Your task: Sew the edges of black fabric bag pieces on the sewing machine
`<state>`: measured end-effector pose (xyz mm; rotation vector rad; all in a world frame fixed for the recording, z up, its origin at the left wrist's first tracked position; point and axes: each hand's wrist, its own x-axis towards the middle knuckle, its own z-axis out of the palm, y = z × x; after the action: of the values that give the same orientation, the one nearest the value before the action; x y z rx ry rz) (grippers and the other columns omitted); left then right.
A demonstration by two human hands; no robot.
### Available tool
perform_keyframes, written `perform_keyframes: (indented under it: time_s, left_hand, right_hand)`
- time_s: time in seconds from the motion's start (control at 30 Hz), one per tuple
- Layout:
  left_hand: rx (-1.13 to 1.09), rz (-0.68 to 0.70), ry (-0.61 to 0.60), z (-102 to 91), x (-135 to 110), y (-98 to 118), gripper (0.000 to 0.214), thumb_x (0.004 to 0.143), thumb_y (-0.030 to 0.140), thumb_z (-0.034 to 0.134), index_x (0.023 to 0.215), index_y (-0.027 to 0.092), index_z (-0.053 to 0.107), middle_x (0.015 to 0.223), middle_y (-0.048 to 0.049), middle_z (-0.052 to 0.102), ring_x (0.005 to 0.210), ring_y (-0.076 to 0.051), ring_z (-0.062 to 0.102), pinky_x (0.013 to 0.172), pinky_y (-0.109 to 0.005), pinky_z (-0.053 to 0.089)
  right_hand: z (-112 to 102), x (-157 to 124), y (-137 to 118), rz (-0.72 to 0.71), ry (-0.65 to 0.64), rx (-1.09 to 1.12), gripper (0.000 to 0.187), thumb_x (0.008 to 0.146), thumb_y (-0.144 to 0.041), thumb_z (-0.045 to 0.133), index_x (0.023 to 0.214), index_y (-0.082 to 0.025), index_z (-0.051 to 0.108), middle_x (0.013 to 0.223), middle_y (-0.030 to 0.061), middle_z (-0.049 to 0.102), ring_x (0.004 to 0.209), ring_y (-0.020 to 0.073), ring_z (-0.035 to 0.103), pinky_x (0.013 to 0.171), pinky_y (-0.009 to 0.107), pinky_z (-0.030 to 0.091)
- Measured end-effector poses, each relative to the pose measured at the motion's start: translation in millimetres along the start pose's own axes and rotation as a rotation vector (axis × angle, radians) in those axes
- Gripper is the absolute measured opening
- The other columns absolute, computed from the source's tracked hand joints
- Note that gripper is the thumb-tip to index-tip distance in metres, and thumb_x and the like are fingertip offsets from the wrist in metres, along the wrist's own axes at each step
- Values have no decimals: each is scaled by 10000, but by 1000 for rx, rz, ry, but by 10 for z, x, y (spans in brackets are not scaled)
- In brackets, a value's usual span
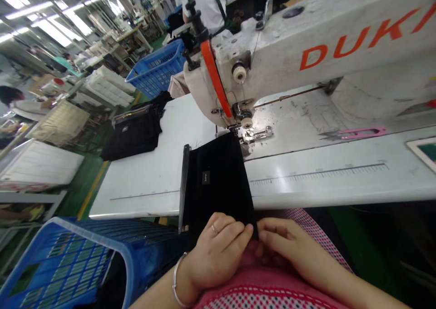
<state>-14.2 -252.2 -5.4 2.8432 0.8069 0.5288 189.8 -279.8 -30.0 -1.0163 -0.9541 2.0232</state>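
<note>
A black fabric piece (pixel 218 181) with a small label lies on the white sewing table (pixel 150 172), its far end under the presser foot (pixel 250 134) of a white sewing machine (pixel 306 41). My left hand (pixel 218 250), with a ring and a bracelet, pinches the near edge of the black fabric at the table's front. My right hand (pixel 286 250) grips the same edge just to the right, fingers curled. Both hands rest over a pink checked garment (pixel 272 291) on my lap.
A blue plastic basket (pixel 68 263) stands at my lower left. A pile of black pieces (pixel 136 129) lies at the table's far left, with another blue basket (pixel 158 68) behind it. Pink thread snips (pixel 357 133) lie on the machine bed. A person (pixel 207 0) stands behind the machine.
</note>
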Motion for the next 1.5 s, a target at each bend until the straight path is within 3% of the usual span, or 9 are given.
perform_keyframes:
  time_s: [0.1, 0.2, 0.27, 0.37, 0.43, 0.5, 0.73, 1.13, 1.5]
  left_hand:
    - [40, -9, 2, -14, 24, 13, 261, 901, 110, 513, 1142, 130, 611, 994, -77, 661, 932, -201, 561, 856, -392, 483]
    - [47, -40, 34, -35, 56, 9, 201, 922, 94, 470, 1062, 125, 611, 932, -76, 636, 884, -192, 550, 807, -363, 492]
    - [15, -64, 43, -44, 75, 3, 207, 926, 71, 434, 1022, 134, 606, 886, -66, 616, 836, -175, 532, 766, -326, 494]
    - [-32, -85, 30, -50, 107, 4, 220, 914, 48, 431, 1010, 142, 605, 888, -59, 602, 833, -171, 509, 775, -302, 488]
    - [-41, -90, 2, -56, 134, 11, 215, 911, 46, 432, 1007, 134, 604, 896, -60, 594, 832, -176, 496, 785, -310, 478]
    - [-17, -106, -26, -63, 162, 9, 226, 920, 52, 411, 1009, 131, 603, 913, -66, 590, 839, -187, 490, 795, -338, 467]
    - [19, -103, -146, -69, 232, -163, 202, 947, 123, 398, 938, 153, 597, 902, -56, 569, 839, -192, 489, 784, -348, 458]
    - [-71, -37, -30, -85, 485, -517, 114, 937, 160, 528, 969, 162, 637, 988, -36, 661, 928, -163, 549, 851, -321, 442]
    - [-202, -115, -4, -68, 551, -659, 135, 930, 179, 576, 1049, 171, 640, 1053, -35, 678, 954, -164, 579, 890, -343, 454]
  right_hand:
    - [7, -8, -12, 16, -18, 24, 266, 915, -398, 537, 785, -178, 611, 737, 15, 670, 646, 126, 609, 604, 247, 468]
    - [-16, -45, -54, -40, 7, -249, 240, 932, -339, 503, 769, -188, 595, 696, 5, 646, 623, 132, 599, 553, 238, 464]
    - [-59, -74, -93, -284, 134, -619, 175, 923, -237, 486, 805, -191, 607, 727, 15, 641, 667, 150, 598, 582, 261, 486]
    - [-141, -80, -166, -850, 322, -1134, 199, 920, -143, 476, 1000, -185, 654, 968, 66, 687, 892, 196, 622, 783, 343, 531]
    - [-185, -55, -223, -1063, 300, -1322, 222, 953, -163, 470, 1054, -181, 667, 1048, 61, 703, 983, 194, 620, 872, 348, 528]
    - [-210, -19, -277, -1136, 218, -1416, 241, 980, -182, 449, 1054, -178, 679, 1037, 33, 722, 998, 167, 628, 899, 316, 532]
    - [-229, 125, -392, -1143, 120, -1482, 285, 977, -128, 415, 1040, -165, 691, 996, 21, 732, 967, 162, 650, 875, 325, 557]
    - [-345, 403, -558, -1056, 175, -1426, 229, 938, -119, 505, 1077, -164, 681, 1013, 42, 722, 969, 185, 635, 864, 356, 544]
    - [-497, 260, -541, -815, 152, -1359, 260, 910, -124, 555, 1137, -209, 648, 1062, 54, 671, 1002, 203, 596, 890, 385, 489]
